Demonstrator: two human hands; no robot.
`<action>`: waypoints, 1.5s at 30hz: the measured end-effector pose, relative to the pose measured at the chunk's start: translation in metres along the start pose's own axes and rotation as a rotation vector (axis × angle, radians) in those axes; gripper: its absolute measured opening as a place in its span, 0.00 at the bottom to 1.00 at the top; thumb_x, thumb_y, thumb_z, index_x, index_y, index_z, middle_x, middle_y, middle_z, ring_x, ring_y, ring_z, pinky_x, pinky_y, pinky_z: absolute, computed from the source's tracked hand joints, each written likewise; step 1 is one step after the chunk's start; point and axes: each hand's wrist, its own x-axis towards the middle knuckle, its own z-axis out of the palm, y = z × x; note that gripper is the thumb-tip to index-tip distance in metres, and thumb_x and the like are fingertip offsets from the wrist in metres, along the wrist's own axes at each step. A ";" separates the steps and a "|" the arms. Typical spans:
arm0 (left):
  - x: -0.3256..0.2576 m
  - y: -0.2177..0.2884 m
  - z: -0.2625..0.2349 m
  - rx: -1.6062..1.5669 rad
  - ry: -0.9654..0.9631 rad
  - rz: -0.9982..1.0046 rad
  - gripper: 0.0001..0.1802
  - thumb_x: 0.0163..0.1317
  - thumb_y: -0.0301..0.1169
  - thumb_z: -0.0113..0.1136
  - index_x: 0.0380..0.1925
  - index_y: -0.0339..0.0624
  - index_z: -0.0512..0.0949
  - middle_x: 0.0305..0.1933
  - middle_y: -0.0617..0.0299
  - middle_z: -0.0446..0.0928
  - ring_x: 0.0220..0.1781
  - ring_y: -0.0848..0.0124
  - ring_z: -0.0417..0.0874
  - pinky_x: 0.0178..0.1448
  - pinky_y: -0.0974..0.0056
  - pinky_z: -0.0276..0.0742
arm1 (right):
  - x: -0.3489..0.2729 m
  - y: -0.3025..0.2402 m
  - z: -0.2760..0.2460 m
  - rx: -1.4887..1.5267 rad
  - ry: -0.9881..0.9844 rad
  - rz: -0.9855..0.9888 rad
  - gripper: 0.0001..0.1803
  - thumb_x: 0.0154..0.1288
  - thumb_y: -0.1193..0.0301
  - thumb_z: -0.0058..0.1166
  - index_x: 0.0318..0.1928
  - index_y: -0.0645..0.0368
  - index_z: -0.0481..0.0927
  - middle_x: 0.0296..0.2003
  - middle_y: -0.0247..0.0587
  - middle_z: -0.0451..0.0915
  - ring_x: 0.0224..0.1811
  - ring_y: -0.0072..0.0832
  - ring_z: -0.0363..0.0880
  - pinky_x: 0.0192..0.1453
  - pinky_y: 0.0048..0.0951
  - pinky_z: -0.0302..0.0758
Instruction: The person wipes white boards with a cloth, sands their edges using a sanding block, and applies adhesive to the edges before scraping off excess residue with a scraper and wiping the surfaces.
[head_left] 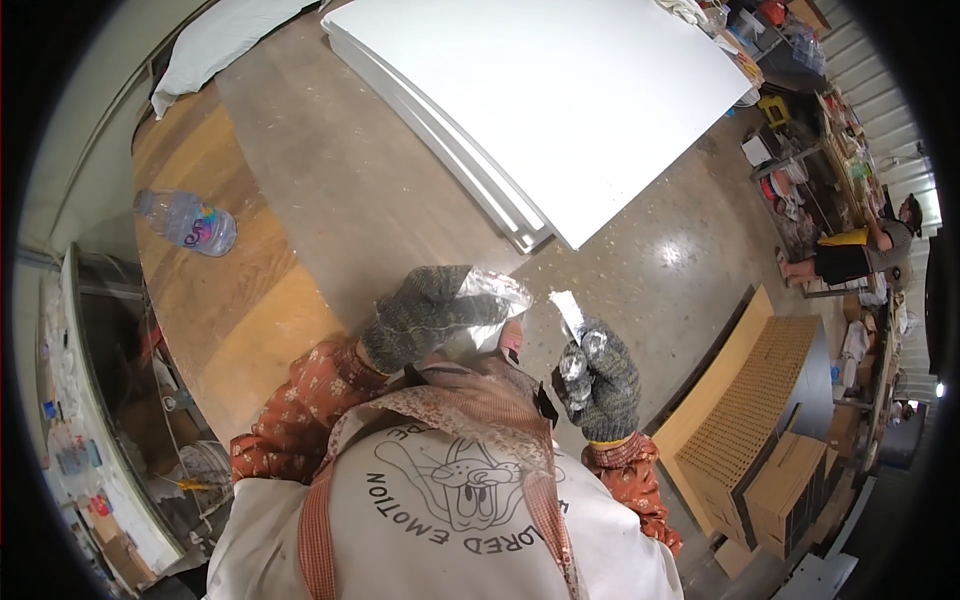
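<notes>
My left hand (pixel 425 312), in a dark grey knit glove, is closed on a crumpled piece of shiny, see-through plastic film (pixel 500 292) in front of my chest. To its right, my right hand (pixel 606 385) wears a matching glove with silvery-white smears on the fingers. Its fingers are pinched round a small whitish strip (pixel 567 308) that sticks up above them; what the strip is made of, I cannot tell. A gap lies between the two hands. Both sit just above my apron (pixel 450 500), clear of any table.
Left of me, a wooden table (pixel 200 310) carries a plastic water bottle (pixel 190 222) lying on its side. Stacked white panels (pixel 500 90) stand ahead. Cardboard boxes (pixel 785 490) and a perforated board (pixel 755 385) are on the right. A person (pixel 870 250) stands by cluttered shelves.
</notes>
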 end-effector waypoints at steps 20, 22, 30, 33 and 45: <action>0.033 -0.026 0.023 0.914 0.092 0.361 0.19 0.59 0.29 0.55 0.52 0.41 0.73 0.54 0.53 0.74 0.50 0.62 0.78 0.53 0.60 0.75 | 0.035 -0.017 -0.045 -0.606 0.091 -0.388 0.17 0.61 0.79 0.51 0.51 0.63 0.76 0.47 0.43 0.78 0.41 0.27 0.79 0.45 0.28 0.77; 0.033 -0.023 0.030 0.913 0.129 0.434 0.20 0.58 0.29 0.56 0.52 0.41 0.73 0.54 0.53 0.74 0.50 0.62 0.78 0.53 0.60 0.75 | 0.029 -0.019 -0.031 -0.590 0.099 -0.400 0.16 0.62 0.78 0.52 0.51 0.65 0.76 0.45 0.41 0.79 0.40 0.23 0.78 0.43 0.25 0.77; 0.038 -0.027 0.037 0.388 0.270 0.151 0.15 0.59 0.29 0.61 0.46 0.39 0.78 0.42 0.63 0.81 0.45 0.78 0.78 0.50 0.71 0.74 | 0.037 -0.007 -0.037 -1.081 0.093 -0.864 0.14 0.63 0.75 0.52 0.49 0.65 0.78 0.33 0.38 0.79 0.33 0.22 0.75 0.36 0.23 0.75; 0.040 -0.028 0.033 -0.300 0.265 -0.365 0.20 0.61 0.30 0.56 0.53 0.36 0.71 0.56 0.59 0.73 0.56 0.63 0.75 0.57 0.58 0.74 | 0.039 -0.008 -0.033 -1.309 0.116 -1.013 0.14 0.61 0.78 0.54 0.48 0.63 0.79 0.39 0.40 0.81 0.37 0.25 0.77 0.42 0.27 0.75; 0.031 -0.027 0.030 0.519 0.216 0.254 0.16 0.61 0.26 0.58 0.49 0.35 0.76 0.46 0.62 0.79 0.46 0.77 0.77 0.52 0.71 0.72 | 0.043 0.000 -0.032 -1.523 0.163 -1.121 0.13 0.58 0.79 0.55 0.45 0.61 0.80 0.46 0.41 0.81 0.47 0.36 0.78 0.54 0.34 0.70</action>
